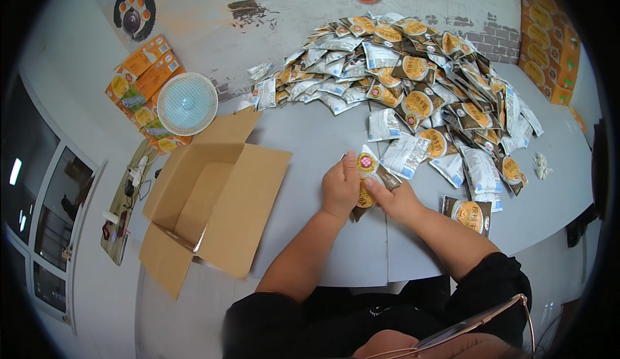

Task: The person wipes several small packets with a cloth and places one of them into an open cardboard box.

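Both hands are at the near middle of the grey table, gripping plastic pouches with brown and orange print. My left hand is closed around the left side of the held pouch. From the right, my right hand presses its thumb against the pouch front. More than one pouch may be in the grip; their overlap hides the count. Just beyond my fingers lies a white-backed pouch, at the near edge of a large heap of pouches. An open cardboard box stands left of my left hand, its flaps spread outward.
Beside the right forearm lies a single pouch. Orange printed cartons are stacked at the far right. Others stand at the left behind a white-rimmed mesh basket. A crumpled white scrap rests on the table at right.
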A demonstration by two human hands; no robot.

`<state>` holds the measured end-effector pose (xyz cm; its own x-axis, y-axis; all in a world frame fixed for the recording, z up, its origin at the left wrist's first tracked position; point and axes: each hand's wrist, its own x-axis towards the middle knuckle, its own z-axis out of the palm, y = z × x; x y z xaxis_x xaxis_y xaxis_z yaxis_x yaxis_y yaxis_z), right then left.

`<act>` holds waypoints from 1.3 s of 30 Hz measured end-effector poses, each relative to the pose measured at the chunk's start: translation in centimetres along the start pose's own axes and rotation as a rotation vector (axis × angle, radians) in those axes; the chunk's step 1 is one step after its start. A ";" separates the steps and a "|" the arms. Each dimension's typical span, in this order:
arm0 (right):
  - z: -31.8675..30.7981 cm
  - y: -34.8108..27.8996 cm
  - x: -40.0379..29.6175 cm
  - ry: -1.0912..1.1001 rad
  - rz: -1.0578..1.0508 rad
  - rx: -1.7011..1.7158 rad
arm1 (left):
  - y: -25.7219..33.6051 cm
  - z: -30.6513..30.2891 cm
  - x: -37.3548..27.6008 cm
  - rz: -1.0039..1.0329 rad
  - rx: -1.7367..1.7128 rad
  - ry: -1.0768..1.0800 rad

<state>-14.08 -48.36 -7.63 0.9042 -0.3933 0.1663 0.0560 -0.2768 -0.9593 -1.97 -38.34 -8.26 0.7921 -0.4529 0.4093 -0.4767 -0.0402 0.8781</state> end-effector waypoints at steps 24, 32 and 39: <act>-2.1 0.1 0.4 0.123 -0.442 -0.039 | 2.9 1.8 -3.5 -0.053 -0.694 -0.478; -3.1 0.2 1.5 0.483 -0.377 -0.118 | 2.3 0.8 -1.9 -0.511 -1.182 -0.356; -2.5 -0.2 1.4 0.000 -0.078 0.081 | 1.8 0.0 -1.1 -0.454 -0.803 -0.344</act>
<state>-13.93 -51.08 -6.66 0.8958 -0.3733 0.2414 0.1605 -0.2347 -0.9587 -3.71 -37.89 -7.16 0.6213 -0.7836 0.0087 0.3466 0.2847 0.8937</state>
